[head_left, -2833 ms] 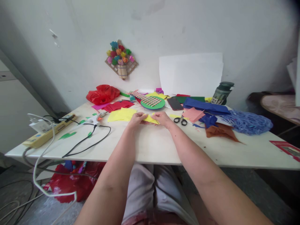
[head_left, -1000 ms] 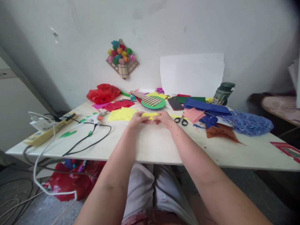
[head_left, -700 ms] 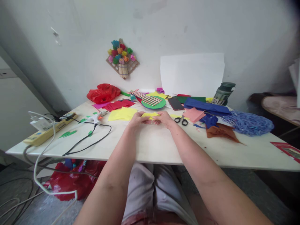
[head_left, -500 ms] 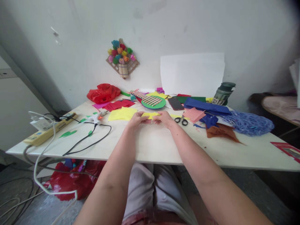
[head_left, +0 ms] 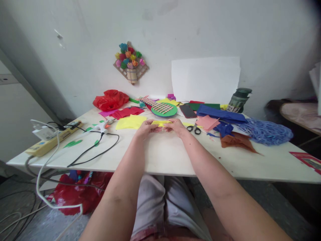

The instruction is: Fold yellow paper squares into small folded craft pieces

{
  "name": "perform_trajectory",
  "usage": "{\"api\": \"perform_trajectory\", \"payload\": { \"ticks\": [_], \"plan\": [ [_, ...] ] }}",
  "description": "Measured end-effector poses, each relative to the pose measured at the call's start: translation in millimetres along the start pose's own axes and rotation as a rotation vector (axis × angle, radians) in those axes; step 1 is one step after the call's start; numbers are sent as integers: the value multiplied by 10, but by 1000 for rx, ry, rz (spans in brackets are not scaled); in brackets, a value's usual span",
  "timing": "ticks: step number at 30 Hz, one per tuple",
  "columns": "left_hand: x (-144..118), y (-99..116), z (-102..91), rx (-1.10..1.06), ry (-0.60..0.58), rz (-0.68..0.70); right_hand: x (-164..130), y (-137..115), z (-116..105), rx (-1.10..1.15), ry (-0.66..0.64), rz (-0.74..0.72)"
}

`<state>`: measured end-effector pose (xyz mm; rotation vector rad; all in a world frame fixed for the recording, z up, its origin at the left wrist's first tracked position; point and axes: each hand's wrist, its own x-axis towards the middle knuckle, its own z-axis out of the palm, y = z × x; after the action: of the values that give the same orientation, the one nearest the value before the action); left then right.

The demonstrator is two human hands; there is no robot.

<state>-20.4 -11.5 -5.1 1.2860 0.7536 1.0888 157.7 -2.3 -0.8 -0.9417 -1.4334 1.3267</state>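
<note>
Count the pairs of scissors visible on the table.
1. The scissors, with black handles, lie on the table just right of the right hand, beside the pink paper. Others may be hidden under the paper piles.

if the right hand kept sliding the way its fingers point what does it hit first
The right hand points left along the yellow paper it pinches, so it would likely meet the left hand first; depth is hard to judge.

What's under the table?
Under the table a red plastic bag lies on the floor beside loose cables. The person's lap hides the middle; farther back is too dark.
</note>
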Motion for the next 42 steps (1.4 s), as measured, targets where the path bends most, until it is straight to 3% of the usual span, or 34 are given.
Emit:
{"api": "perform_trajectory", "payload": {
  "ticks": [34,42],
  "plan": [
    [2,52,-30,-257,-5,-19,-56,-54,-34,216,-183,-156],
    [3,36,-12,-110,15,-20,-25,-25,-14,95,-81,-138]
  ]
}}
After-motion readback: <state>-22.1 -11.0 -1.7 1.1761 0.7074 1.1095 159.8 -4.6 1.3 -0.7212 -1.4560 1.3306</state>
